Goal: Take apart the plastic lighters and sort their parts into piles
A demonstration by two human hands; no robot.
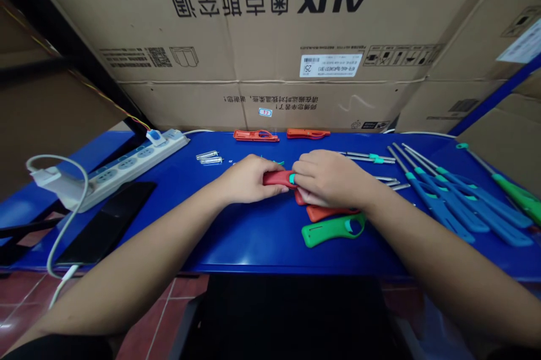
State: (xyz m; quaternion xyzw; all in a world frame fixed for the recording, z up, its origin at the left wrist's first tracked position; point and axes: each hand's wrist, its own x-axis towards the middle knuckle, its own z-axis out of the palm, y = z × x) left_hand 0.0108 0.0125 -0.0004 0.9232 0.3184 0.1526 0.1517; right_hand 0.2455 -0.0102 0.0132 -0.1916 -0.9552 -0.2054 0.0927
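We face a wall of stacked cardboard cartons (253, 22), printed with AUX and Chinese lettering and bearing a white barcode label; they stand closed, so we cannot tell what they hold. Along their foot runs a blue worktop (253, 241), with red floor tiles (177, 309) below its near edge. On the left of the worktop lie a white power strip (131, 165) with a plug in it and a black phone (105, 223), with a white cable (63, 208) looping beside them. On the right, long blue lighter bodies (443, 208) lie side by side, and a green lighter body (515, 194) lies beyond them.

Our left hand (247, 180) and right hand (332, 178) meet near the middle of the worktop. The grip of both is closed on a red lighter casing (276, 178), held between them, with a teal button (292, 179) showing against the right hand. Just below that hand lie an orange casing (327, 213) and a green casing (333, 230). Near the cartons rest a red shell (256, 136) and an orange shell (307, 133). Thin metal rods (367, 157) with teal collars and small clear tubes (209, 157) lie behind our hands.
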